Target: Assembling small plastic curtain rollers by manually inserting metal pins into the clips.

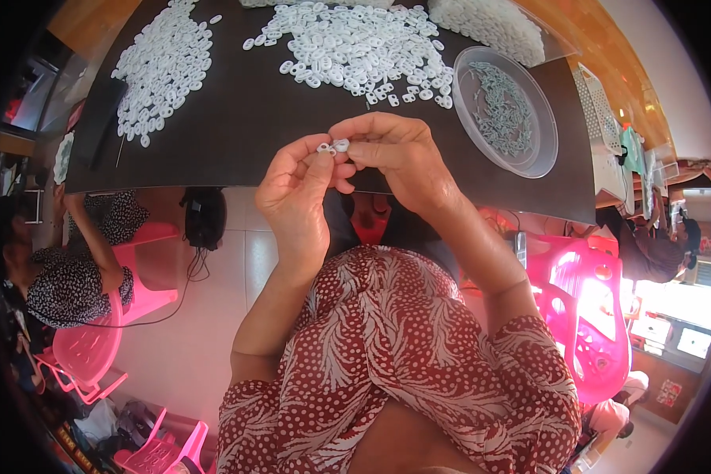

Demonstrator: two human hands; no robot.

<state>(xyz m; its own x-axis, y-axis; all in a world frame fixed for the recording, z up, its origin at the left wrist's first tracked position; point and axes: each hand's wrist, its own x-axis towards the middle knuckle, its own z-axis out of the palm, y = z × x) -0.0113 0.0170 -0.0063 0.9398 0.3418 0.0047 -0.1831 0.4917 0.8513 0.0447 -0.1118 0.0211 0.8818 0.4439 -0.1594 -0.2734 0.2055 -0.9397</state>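
In front of me, above the table's near edge, both my hands meet around small white plastic pieces with holes (pixel 333 147). My left hand (pixel 299 178) pinches them between thumb and fingers from the left. From the right, the thumb and forefinger of my right hand (pixel 407 162) grip the same pieces. Fingertips cover part of them, so how they fit together cannot be made out. Beyond my hands, a wide heap of similar white oval pieces (pixel 355 43) lies on the dark table (pixel 237 118). A second heap of white pieces (pixel 162 67) spreads at the left.
A round clear dish (pixel 547 134) at the right holds many thin grey-green pieces (pixel 504 110). Behind it sits a clear tray of whitish pieces (pixel 490 30). A dark strip-like object (pixel 107 118) lies at the left edge. Pink plastic chairs (pixel 87 344) and a seated person (pixel 71 288) are nearby.
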